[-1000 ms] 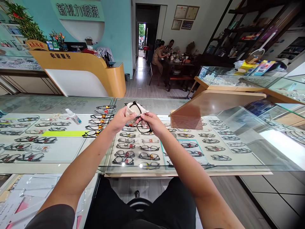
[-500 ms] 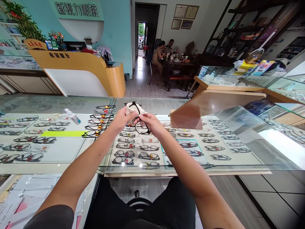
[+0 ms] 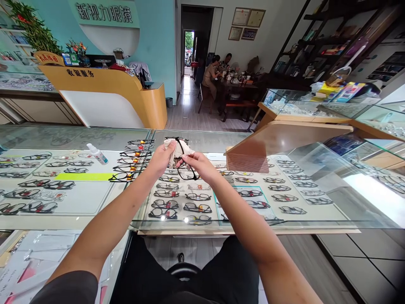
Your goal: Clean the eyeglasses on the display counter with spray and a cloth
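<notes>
Above the glass display counter [image 3: 234,230], my left hand [image 3: 163,158] is closed on a cream cleaning cloth [image 3: 170,148], which bunches around part of a pair of black-framed glasses [image 3: 189,179]. My right hand [image 3: 200,164] pinches the same glasses near the hinge. One lens hangs below the fingers, and a dark temple arm crosses over the cloth. The other lens is hidden by the cloth and hands. To the left, a white spray bottle [image 3: 97,154] stands on the counter glass beside a stack of black glasses [image 3: 131,162].
Rows of glasses [image 3: 198,196] lie under the counter glass. A brown slanted panel [image 3: 278,141] rises at right. Behind are a yellow reception desk [image 3: 110,80] and two people [image 3: 211,74] seated at a table. Papers [image 3: 38,261] lie at lower left.
The glasses have turned slightly, their lower lens shifting a little left. My left fingers have moved up over the cloth. Both hands keep their hold.
</notes>
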### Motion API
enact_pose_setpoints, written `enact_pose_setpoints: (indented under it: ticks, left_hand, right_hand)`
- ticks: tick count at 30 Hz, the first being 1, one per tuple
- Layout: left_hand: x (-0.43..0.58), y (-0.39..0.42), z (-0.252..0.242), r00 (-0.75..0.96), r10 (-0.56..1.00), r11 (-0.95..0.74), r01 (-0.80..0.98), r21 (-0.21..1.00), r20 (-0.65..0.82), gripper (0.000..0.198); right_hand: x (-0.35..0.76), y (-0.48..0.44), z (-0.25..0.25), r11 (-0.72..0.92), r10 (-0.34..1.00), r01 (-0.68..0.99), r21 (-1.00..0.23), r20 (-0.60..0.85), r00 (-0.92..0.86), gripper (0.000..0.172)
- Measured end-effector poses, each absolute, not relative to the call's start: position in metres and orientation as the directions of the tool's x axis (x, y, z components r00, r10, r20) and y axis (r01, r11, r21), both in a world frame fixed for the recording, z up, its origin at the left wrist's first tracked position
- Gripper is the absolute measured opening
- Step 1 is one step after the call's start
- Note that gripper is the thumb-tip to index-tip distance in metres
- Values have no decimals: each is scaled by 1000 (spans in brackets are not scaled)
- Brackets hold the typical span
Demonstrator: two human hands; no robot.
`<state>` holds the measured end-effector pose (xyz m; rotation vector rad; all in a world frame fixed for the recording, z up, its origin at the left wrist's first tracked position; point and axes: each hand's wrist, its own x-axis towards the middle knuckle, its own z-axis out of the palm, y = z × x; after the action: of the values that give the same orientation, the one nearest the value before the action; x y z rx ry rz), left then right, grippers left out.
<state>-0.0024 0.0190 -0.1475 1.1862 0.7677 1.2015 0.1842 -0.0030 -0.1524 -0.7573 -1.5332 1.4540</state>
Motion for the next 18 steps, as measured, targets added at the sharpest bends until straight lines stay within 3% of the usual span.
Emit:
enact_pose_setpoints:
  ticks: [18]
  left_hand:
    - [-8, 13, -139, 370, 916, -41, -299, 953, 155, 64]
  right_hand:
    - [186, 3, -153, 30, 906, -254, -967, 133, -401, 55]
